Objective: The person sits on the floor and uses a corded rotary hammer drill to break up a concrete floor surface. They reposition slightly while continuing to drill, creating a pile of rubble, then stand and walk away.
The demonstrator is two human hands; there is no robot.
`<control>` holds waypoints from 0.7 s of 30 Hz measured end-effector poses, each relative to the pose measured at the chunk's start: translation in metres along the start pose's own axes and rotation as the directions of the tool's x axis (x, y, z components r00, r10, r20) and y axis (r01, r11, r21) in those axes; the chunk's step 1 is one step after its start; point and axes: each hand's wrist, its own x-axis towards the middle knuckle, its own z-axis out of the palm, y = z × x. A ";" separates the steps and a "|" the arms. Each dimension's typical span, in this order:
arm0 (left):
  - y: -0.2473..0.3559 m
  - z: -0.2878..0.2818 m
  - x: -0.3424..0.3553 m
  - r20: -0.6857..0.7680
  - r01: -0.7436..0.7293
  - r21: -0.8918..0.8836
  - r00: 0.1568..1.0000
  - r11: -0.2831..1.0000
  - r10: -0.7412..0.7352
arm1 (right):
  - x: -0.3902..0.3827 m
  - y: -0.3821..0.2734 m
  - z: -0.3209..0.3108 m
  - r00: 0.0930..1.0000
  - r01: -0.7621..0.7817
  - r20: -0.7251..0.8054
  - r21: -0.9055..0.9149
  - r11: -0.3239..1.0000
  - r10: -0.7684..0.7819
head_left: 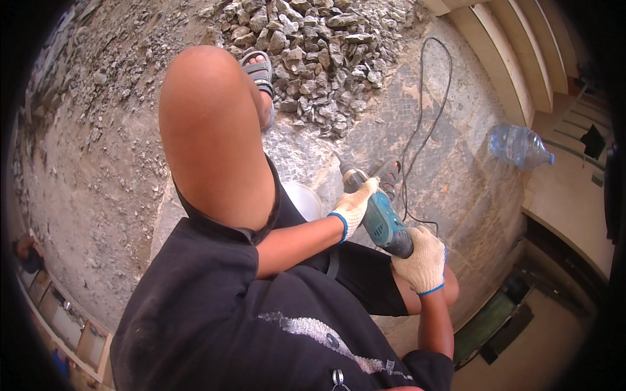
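A teal and black rotary hammer drill (385, 220) lies between my two hands in front of my body. My left hand (355, 205), in a cream knit glove with a blue cuff, is closed around its front part near the chuck. At the rear, my right hand (425, 262), gloved the same way, wraps around the handle. The tool's nose points away and to the left, toward the broken paving. Its tip is hard to make out against the ground. A black power cord (450, 72) loops across the ground beyond the drill.
A heap of broken grey stones (319, 58) lies ahead, with loose rubble spread to the left. A white round container (303, 199) shows beside my thigh. On the right are a large plastic water bottle (518, 146) and pale steps (495, 58). My sandalled feet (261, 78) rest near the stones.
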 end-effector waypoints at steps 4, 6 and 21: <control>-0.006 0.000 0.014 -0.015 0.002 -0.021 1.000 1.000 -0.002 | 0.009 0.000 -0.004 0.999 0.032 0.041 -0.045 0.998 -0.030; -0.010 0.001 0.022 0.017 0.013 -0.107 1.000 0.994 -0.011 | 0.016 0.001 -0.008 0.997 0.047 0.067 -0.079 0.996 -0.042; 0.018 0.006 0.029 0.248 0.078 -0.494 0.967 0.866 0.055 | 0.065 -0.017 -0.043 0.980 0.140 0.168 -0.219 0.966 -0.104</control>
